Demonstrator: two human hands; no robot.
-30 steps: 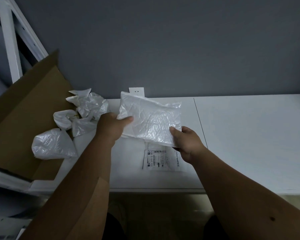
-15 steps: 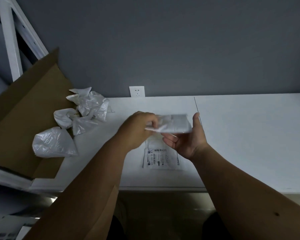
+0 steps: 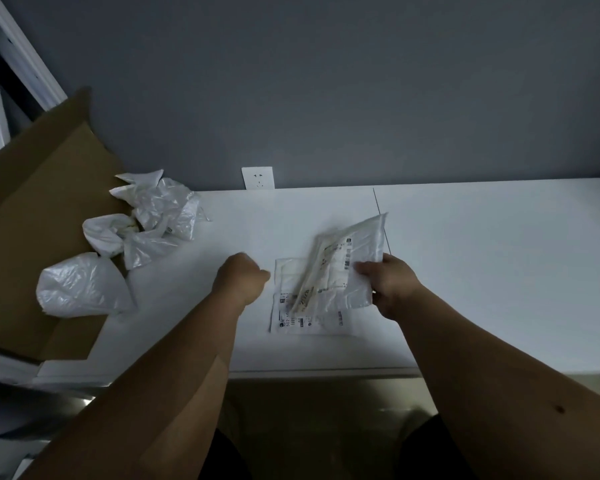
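My right hand (image 3: 387, 284) grips a folded white plastic mailer bag (image 3: 355, 249) by its near right corner and holds it tilted just above the white table (image 3: 482, 265). The bag is motion-blurred and shows a printed label. Under it a flat white bag with a printed label (image 3: 305, 318) lies on the table. My left hand (image 3: 241, 277) hovers to the left of both bags, fingers curled into a fist, holding nothing.
Several crumpled white plastic bags (image 3: 153, 220) lie at the table's left end, one larger bag (image 3: 80, 285) on an open cardboard box (image 3: 32, 202). A wall socket (image 3: 258, 178) sits on the grey wall behind. A white frame (image 3: 0, 81) stands at far left.
Both hands folded the spread bag into a smaller packet. My left hand has let go and pulled left; my right hand has brought the folded bag down over the labelled bag.
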